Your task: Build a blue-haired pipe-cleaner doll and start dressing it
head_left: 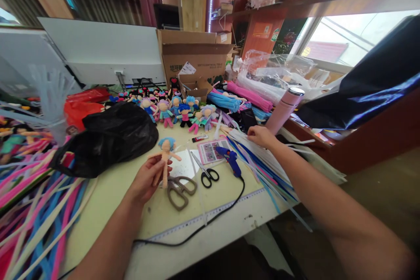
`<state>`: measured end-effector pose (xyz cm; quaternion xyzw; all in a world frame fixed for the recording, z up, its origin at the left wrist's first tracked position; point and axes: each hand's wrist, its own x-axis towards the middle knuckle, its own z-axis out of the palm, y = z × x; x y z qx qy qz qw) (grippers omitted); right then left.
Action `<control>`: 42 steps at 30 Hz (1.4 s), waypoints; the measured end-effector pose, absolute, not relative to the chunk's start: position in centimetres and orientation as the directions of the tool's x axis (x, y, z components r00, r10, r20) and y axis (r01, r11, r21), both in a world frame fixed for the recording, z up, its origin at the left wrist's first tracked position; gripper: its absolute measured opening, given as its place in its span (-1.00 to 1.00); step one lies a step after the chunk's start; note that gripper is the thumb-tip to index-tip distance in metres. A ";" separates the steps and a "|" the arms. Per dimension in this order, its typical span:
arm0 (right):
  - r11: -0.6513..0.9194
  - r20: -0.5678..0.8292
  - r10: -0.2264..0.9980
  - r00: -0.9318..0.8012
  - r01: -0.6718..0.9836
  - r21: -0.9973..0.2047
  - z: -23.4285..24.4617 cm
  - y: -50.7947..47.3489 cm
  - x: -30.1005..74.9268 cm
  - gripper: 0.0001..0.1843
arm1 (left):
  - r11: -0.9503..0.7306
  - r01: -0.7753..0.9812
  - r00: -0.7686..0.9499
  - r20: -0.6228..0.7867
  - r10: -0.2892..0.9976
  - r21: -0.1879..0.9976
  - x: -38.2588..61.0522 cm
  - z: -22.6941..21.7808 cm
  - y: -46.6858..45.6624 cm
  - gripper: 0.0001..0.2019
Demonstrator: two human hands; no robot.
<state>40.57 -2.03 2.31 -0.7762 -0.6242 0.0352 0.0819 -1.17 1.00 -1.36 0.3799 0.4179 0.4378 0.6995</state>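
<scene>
My left hand (149,179) is closed around the body of a small peach doll (166,154) with blue hair, held upright above the table. Just right of it lie grey-handled scissors (181,192) and smaller black-handled scissors (207,174). On the right, my right hand (260,136) reaches to the far end of a bundle of pipe cleaner strips (262,164); its fingertips are bent down among the strips, and what they grip, if anything, is hidden. A blue glue gun (230,159) rests between my hands on a pink printed card (210,151).
Several finished dolls (164,111) stand at the back, before a cardboard box (197,59). A pink thermos (284,111) stands beyond my right hand. A black plastic bag (111,135) and many colored strips (39,210) cover the left. The glue gun's cord (197,230) crosses the front.
</scene>
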 end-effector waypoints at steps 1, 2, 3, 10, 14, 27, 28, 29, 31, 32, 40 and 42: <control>-0.210 0.047 0.974 0.222 0.961 -0.178 2.3 -2.1 40.6 -0.86 | 0.327 -0.296 0.271 -0.249 0.930 0.898 -1.2 -1.3 1.0 -0.65; -0.212 0.043 0.974 0.223 0.959 -0.188 2.3 -2.2 40.7 -0.85 | 0.327 -0.296 0.276 -0.247 0.929 0.898 -1.2 -1.3 1.0 -0.65; -0.211 0.036 0.974 0.223 0.956 -0.202 2.3 -2.2 40.7 -0.83 | 0.328 -0.296 0.280 -0.246 0.928 0.897 -1.2 -1.3 1.0 -0.65; -0.281 -0.152 0.959 0.240 0.872 -0.401 3.1 -2.9 41.0 -0.69 | 0.338 -0.297 0.277 -0.258 0.926 0.893 -1.1 -1.4 0.7 -0.67; -0.369 -0.244 0.928 0.281 0.782 -0.503 3.3 -3.3 41.0 -0.83 | 0.337 -0.297 0.270 -0.260 0.927 0.894 -1.0 -1.4 0.7 -0.68; -0.410 -0.285 0.906 0.313 0.483 -0.774 2.3 -3.8 41.1 -0.70 | 0.338 -0.289 0.264 -0.264 0.928 0.896 -0.9 -1.3 0.7 -0.69; -0.411 -0.294 0.906 0.305 0.463 -0.786 2.2 -3.9 41.1 -0.69 | 0.340 -0.289 0.263 -0.267 0.927 0.895 -0.9 -1.3 0.7 -0.69; -0.411 -0.303 0.906 0.296 0.445 -0.796 2.2 -4.1 41.1 -0.67 | 0.342 -0.288 0.264 -0.269 0.926 0.894 -0.9 -1.3 0.8 -0.69; -0.410 -0.321 0.908 0.270 0.413 -0.813 2.3 -4.5 41.2 -0.62 | 0.343 -0.287 0.266 -0.269 0.925 0.894 -0.9 -1.4 0.8 -0.69; -0.408 -0.330 0.910 0.251 0.396 -0.823 2.4 -4.7 41.3 -0.61 | 0.342 -0.286 0.267 -0.268 0.926 0.895 -0.9 -1.4 0.8 -0.69; -0.329 -0.270 0.941 0.206 0.353 -0.876 4.5 -6.1 42.8 -0.70 | 0.324 -0.273 0.269 -0.252 0.930 0.906 -1.0 -1.3 0.7 -0.69; -0.308 -0.219 0.941 0.258 0.381 -0.872 5.7 -6.1 43.3 -0.74 | 0.316 -0.276 0.274 -0.241 0.931 0.908 -1.0 -1.2 0.7 -0.67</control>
